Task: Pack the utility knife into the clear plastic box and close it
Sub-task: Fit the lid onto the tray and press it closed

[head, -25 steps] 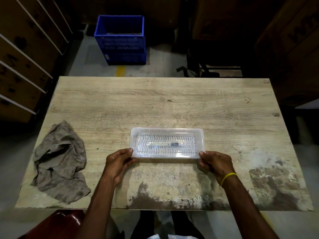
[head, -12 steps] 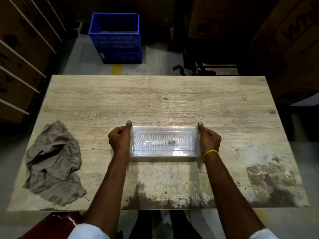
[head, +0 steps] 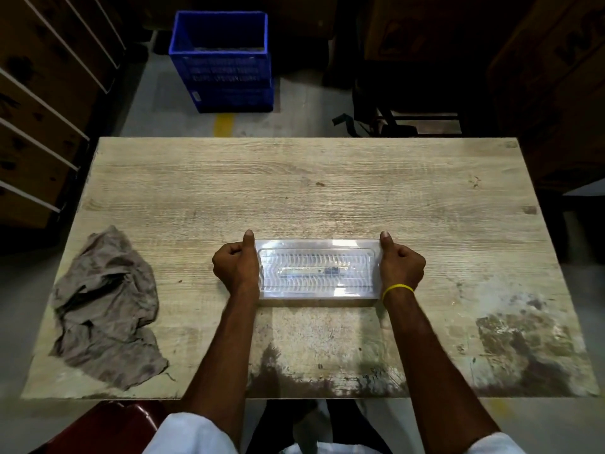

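Note:
The clear plastic box (head: 317, 249) lies flat on the wooden table (head: 294, 185), near its front middle, with the lid down on it. Through the ribbed lid I see the utility knife (head: 312, 271) lying lengthwise inside. My left hand (head: 235, 265) presses against the box's left end, fingers curled, thumb stretched along the edge. My right hand (head: 400, 264), with a yellow band at the wrist, holds the right end the same way.
A crumpled grey-brown rag (head: 104, 306) lies at the table's front left. A blue plastic crate (head: 222, 60) stands on the floor beyond the far edge. Shelving runs along the left, dark furniture along the right. A dark red seat (head: 108, 427) shows below the front edge.
Both hands moved from the box's near corners to its two short ends, thumbs now reaching the far corners. The box stays in about the same place.

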The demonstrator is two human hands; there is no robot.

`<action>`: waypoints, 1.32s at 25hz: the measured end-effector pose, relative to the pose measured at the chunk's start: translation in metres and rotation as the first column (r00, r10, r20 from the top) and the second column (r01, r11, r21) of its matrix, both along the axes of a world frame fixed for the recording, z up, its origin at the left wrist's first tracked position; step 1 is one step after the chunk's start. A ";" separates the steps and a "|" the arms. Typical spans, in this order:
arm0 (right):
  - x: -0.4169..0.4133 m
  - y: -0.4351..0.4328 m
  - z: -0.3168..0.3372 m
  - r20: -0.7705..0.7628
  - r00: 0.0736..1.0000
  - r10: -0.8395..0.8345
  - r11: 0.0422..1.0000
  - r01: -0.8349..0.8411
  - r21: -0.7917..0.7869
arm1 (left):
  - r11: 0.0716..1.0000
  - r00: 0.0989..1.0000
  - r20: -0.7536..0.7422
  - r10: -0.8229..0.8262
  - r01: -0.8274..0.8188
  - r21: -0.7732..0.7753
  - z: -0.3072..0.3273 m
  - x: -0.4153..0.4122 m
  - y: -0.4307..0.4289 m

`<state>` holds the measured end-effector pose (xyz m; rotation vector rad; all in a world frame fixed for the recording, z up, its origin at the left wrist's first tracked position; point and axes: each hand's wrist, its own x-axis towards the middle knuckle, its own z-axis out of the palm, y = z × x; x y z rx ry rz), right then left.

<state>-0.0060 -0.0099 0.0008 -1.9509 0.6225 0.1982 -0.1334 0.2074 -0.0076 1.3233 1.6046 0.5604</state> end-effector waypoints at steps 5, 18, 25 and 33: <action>-0.003 0.002 0.006 0.054 0.998 0.030 0.998 -0.027 -0.061 | 0.997 0.999 -0.008 -0.047 0.047 0.058 0.008 -0.003 -0.003; -0.054 0.026 -0.022 0.015 0.253 0.967 0.168 -0.598 -0.784 | 0.193 0.350 -0.643 -0.682 0.933 0.303 0.001 -0.003 -0.068; -0.051 0.026 -0.014 -0.035 0.232 0.972 0.132 -0.665 -0.735 | 0.171 0.332 -0.610 -0.719 0.936 0.308 0.003 -0.004 -0.062; -0.021 -0.075 0.001 0.104 0.792 0.602 0.798 -0.598 -0.070 | 0.761 0.771 -0.029 -0.636 0.633 0.138 0.004 -0.081 0.013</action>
